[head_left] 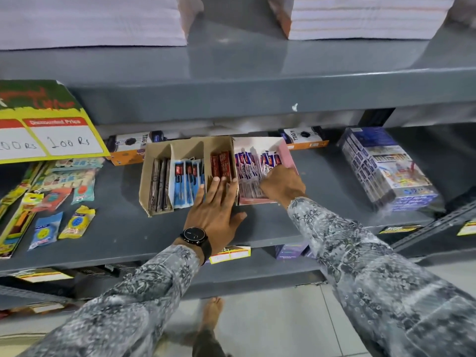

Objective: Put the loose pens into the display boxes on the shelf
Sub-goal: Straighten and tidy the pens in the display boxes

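Note:
A brown cardboard display box (146,176) with three compartments stands on the grey shelf (257,228). It holds dark packs (159,184), blue pen packs (184,181) and red packs (221,162). My left hand (216,207) lies flat over the front of its right compartment, fingers spread, thumb on the shelf. A pink display box (289,157) touches the brown box on the right and is full of white and purple pen packets (247,173). My right hand (282,185) reaches into it, fingers curled down around some packets; the fingertips are hidden.
Orange boxes (306,139) lie behind the display boxes. A shrink-wrapped blue pack (386,173) sits to the right. Loose packaged stationery (74,222) and a yellow price sign (51,135) fill the left. The upper shelf edge (257,99) hangs low overhead.

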The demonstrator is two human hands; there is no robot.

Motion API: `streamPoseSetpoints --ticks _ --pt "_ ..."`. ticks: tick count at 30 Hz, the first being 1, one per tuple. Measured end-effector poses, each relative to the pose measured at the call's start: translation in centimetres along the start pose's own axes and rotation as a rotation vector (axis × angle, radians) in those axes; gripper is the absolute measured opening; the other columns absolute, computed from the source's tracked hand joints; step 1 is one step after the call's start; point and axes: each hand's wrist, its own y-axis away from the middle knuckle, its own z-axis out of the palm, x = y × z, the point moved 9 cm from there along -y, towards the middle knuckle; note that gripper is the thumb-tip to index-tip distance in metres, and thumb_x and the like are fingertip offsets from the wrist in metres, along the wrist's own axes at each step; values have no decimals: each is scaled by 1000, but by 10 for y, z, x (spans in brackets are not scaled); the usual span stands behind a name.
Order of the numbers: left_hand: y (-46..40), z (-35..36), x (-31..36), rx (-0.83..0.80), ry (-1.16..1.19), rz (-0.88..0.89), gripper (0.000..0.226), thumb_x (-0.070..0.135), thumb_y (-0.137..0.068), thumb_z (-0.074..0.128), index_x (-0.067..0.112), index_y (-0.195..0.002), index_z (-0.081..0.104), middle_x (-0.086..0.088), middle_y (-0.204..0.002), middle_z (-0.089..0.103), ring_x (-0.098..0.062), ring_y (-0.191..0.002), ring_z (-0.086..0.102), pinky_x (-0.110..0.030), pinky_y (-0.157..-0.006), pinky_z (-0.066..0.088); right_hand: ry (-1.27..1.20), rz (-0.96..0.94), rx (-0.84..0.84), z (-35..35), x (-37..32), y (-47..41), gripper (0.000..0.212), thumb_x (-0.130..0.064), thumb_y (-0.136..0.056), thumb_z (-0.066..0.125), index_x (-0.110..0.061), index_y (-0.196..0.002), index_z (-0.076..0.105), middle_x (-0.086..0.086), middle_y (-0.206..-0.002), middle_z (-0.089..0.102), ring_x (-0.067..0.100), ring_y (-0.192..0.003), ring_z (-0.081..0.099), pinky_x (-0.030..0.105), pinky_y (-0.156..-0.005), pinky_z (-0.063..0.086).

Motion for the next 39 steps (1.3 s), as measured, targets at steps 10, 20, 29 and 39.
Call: streamPoseSetpoints --ticks 10,20,29,39 --pt "-9 -13 10 133 -91 53 76 60 -97 22 21 -158 0 -10 -168 3 -26 -154 -9 -53 -124 0 -151 69 -1 -10 10 -24 18 -13 -75 75 -11 -90 66 6 -90 73 25 -82 71 34 -73 61" --pt "-10 -10 6 132 -101 67 75 60 -97 24 22 -158 2 -11 -167 10 -27 -155 -5 -53 -124 3 224 -248 162 -14 -16 -18 28 -9 -87 63 -7 -114 70 16 -114 69 40 -106 67 47 -93 56" --pt "-11 -11 10 171 -93 100 75 57 -97 30 16 -158 13 -14 -165 21 -28 -155 7 -49 -125 9 465 -317 -441 60 -10 -34 79 -39 -103 41 -28 -164 -7 0 -171 -23 32 -158 -17 61 -123 -2" --pt "-11 -11 7 160 -87 105 74 57 -97 31 18 -157 16 -12 -164 25 -28 -154 12 -48 -125 11 482 -304 -461 65 -12 -37 73 -51 -103 35 -41 -161 -8 -1 -171 -22 30 -158 -17 67 -122 -4"
